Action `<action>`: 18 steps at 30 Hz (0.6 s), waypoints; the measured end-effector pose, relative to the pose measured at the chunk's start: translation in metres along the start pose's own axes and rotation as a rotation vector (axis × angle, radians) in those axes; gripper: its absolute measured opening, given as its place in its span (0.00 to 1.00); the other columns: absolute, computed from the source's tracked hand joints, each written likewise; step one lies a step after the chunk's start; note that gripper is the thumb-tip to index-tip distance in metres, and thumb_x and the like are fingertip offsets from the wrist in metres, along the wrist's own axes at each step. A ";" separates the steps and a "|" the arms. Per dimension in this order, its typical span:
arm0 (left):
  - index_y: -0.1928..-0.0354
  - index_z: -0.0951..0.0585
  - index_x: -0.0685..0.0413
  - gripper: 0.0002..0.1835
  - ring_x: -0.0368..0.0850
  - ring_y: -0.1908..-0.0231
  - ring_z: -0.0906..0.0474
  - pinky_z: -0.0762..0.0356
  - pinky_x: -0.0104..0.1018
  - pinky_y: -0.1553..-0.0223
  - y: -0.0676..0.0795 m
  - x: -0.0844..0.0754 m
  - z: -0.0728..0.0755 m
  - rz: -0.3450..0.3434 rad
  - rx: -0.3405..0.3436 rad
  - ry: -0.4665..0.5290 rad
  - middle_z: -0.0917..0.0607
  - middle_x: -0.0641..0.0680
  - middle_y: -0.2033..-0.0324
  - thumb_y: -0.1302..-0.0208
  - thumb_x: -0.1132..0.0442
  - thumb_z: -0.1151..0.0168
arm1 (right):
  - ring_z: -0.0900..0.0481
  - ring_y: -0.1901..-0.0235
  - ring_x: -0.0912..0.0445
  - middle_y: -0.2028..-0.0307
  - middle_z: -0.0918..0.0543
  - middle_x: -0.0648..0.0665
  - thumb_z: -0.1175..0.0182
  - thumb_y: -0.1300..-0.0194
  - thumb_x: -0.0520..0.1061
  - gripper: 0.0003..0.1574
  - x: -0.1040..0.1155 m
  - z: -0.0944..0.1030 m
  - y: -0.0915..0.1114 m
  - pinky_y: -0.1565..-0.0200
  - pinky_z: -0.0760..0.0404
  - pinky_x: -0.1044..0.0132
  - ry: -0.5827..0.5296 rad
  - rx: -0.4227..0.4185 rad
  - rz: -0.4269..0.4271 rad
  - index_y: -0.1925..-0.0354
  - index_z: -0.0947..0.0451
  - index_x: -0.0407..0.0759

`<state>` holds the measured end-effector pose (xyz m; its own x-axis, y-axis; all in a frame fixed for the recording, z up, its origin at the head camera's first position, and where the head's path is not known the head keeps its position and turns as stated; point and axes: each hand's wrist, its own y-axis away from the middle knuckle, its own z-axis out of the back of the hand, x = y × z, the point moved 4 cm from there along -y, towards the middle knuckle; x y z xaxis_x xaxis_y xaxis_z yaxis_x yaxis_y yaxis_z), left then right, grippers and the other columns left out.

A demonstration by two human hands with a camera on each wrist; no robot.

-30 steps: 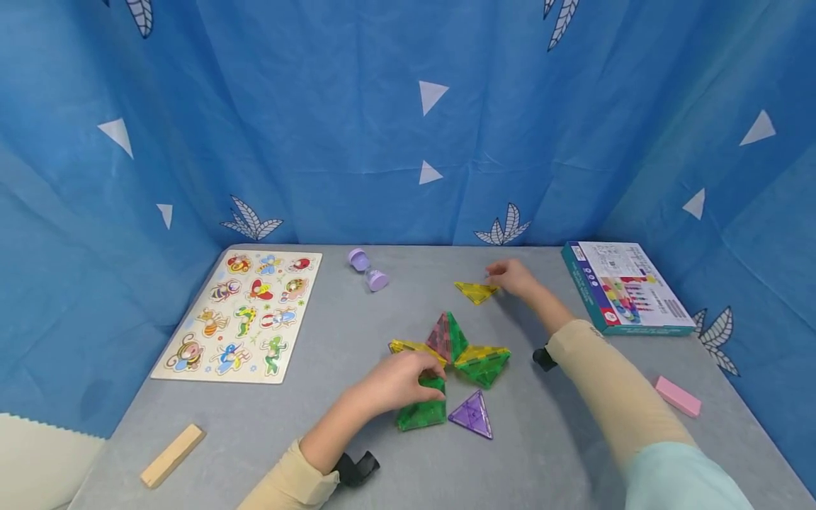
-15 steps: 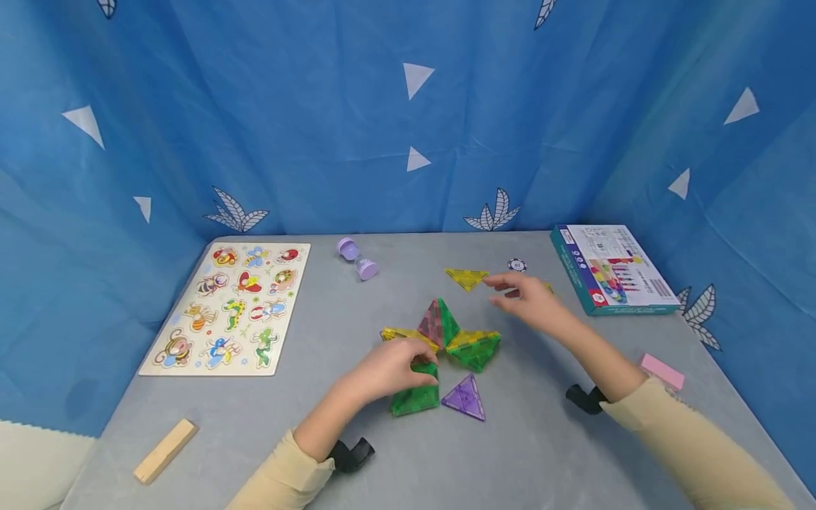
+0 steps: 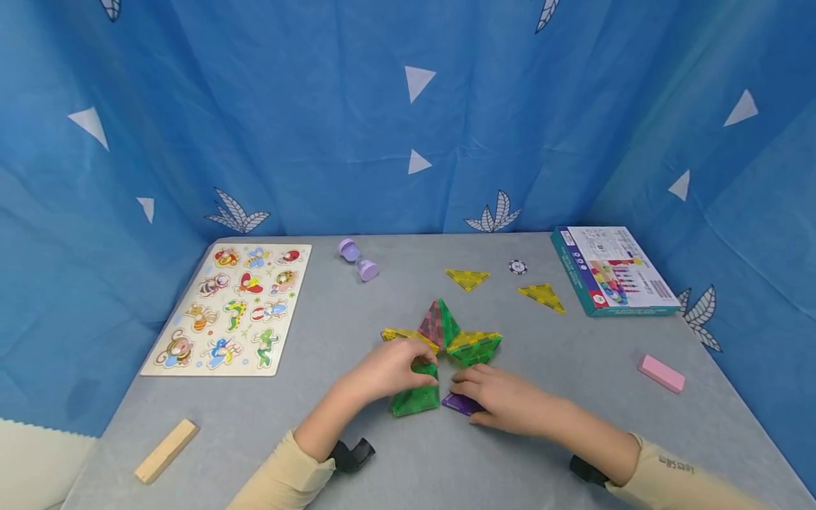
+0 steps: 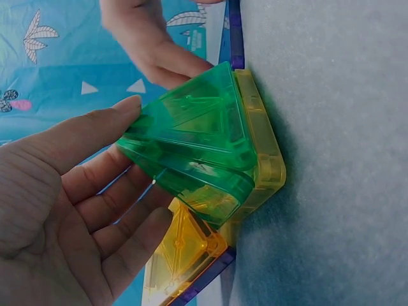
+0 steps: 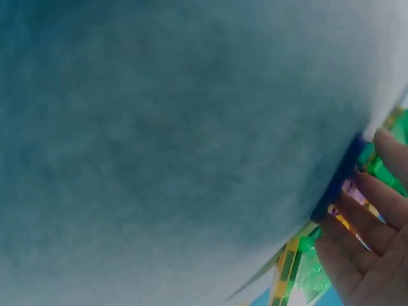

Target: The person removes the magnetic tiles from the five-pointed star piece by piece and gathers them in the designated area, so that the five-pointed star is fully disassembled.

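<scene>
My left hand [image 3: 392, 368] pinches the top of a translucent green triangular magnetic tile [image 4: 204, 121] with thumb and fingertips. That tile leans against another green one above a yellow tile [image 4: 271, 159] lying flat in the left wrist view. My right hand [image 3: 503, 400] is over a purple triangular magnetic tile [image 3: 460, 404] on the table, fingers at its far side and thumb at its near edge, hiding much of it. Behind the hands stand a pink and green tile pyramid [image 3: 440, 324] and a yellow and green one [image 3: 474, 347]. A yellow tile [image 3: 395, 333] shows past my left hand.
Two loose yellow tiles [image 3: 467, 278] lie farther back, near a poker chip [image 3: 518, 267]. An insect puzzle board [image 3: 226, 312] and a wooden block [image 3: 166, 451] are on the left. A purple sand timer [image 3: 359, 260] lies behind; a box [image 3: 615, 273] and pink block [image 3: 661, 373] are right.
My right hand has let go of a yellow tile at the back right and come forward to the purple tile. My left hand keeps its pinch on the green tile.
</scene>
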<state>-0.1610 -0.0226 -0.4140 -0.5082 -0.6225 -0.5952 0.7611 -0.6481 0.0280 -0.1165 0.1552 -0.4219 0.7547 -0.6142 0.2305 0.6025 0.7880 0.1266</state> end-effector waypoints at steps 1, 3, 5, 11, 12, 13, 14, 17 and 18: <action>0.59 0.17 0.45 0.13 0.33 0.62 0.24 0.25 0.29 0.61 0.000 0.000 0.000 0.001 0.001 0.001 0.19 0.41 0.63 0.46 0.52 0.31 | 0.29 0.45 0.53 0.45 0.26 0.48 0.36 0.41 0.54 0.31 0.001 -0.002 0.000 0.48 0.26 0.58 0.035 0.001 0.005 0.43 0.27 0.43; 0.60 0.17 0.45 0.13 0.33 0.62 0.24 0.25 0.29 0.61 0.000 0.000 0.000 0.005 0.001 0.004 0.19 0.41 0.63 0.46 0.52 0.31 | 0.28 0.46 0.54 0.46 0.25 0.48 0.35 0.42 0.55 0.31 0.003 -0.004 -0.001 0.48 0.25 0.60 0.093 -0.004 0.016 0.43 0.27 0.43; 0.60 0.17 0.44 0.12 0.32 0.63 0.24 0.25 0.29 0.61 -0.001 0.000 0.000 0.006 -0.001 0.010 0.19 0.40 0.63 0.46 0.52 0.31 | 0.27 0.48 0.54 0.48 0.25 0.48 0.35 0.43 0.54 0.31 0.005 -0.004 -0.001 0.50 0.25 0.61 0.136 -0.011 0.025 0.44 0.26 0.42; 0.60 0.18 0.45 0.13 0.32 0.63 0.24 0.25 0.29 0.61 0.000 0.000 0.000 0.004 -0.007 0.017 0.19 0.40 0.63 0.46 0.52 0.31 | 0.27 0.58 0.57 0.59 0.25 0.50 0.31 0.48 0.55 0.32 0.006 -0.002 -0.003 0.57 0.24 0.65 0.188 -0.029 0.001 0.48 0.24 0.42; 0.60 0.18 0.45 0.13 0.32 0.62 0.24 0.25 0.29 0.61 0.000 0.001 0.000 0.004 -0.006 0.014 0.19 0.40 0.63 0.46 0.52 0.31 | 0.28 0.60 0.57 0.60 0.26 0.50 0.30 0.48 0.55 0.32 0.005 -0.002 -0.003 0.58 0.24 0.65 0.177 -0.027 -0.013 0.48 0.23 0.42; 0.59 0.18 0.45 0.13 0.32 0.62 0.24 0.25 0.29 0.61 0.000 0.000 0.000 0.004 -0.005 0.009 0.19 0.40 0.63 0.46 0.52 0.31 | 0.29 0.61 0.58 0.61 0.26 0.51 0.30 0.49 0.56 0.32 0.005 -0.002 -0.003 0.59 0.25 0.65 0.164 -0.024 -0.026 0.49 0.23 0.42; 0.59 0.18 0.45 0.13 0.32 0.62 0.24 0.25 0.29 0.61 0.000 0.000 0.000 0.005 -0.003 0.005 0.19 0.40 0.63 0.46 0.51 0.31 | 0.29 0.63 0.59 0.63 0.27 0.51 0.29 0.51 0.56 0.31 0.004 -0.002 -0.003 0.60 0.25 0.66 0.143 -0.018 -0.040 0.51 0.22 0.43; 0.59 0.17 0.45 0.13 0.33 0.62 0.24 0.25 0.30 0.61 0.001 0.000 -0.001 0.003 -0.002 -0.005 0.19 0.40 0.63 0.46 0.51 0.31 | 0.28 0.67 0.61 0.66 0.29 0.53 0.27 0.52 0.53 0.25 0.002 0.000 -0.002 0.65 0.25 0.68 0.051 0.012 -0.066 0.57 0.20 0.44; 0.59 0.17 0.45 0.13 0.33 0.62 0.24 0.25 0.30 0.61 0.001 0.000 -0.001 0.003 -0.003 -0.007 0.19 0.40 0.63 0.46 0.51 0.31 | 0.28 0.68 0.62 0.67 0.28 0.53 0.27 0.52 0.51 0.22 0.001 0.001 -0.001 0.65 0.25 0.68 0.011 0.029 -0.074 0.60 0.20 0.44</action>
<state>-0.1601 -0.0227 -0.4150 -0.5088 -0.6271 -0.5898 0.7638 -0.6449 0.0268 -0.1168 0.1539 -0.4211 0.7114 -0.6712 0.2086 0.6493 0.7412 0.1706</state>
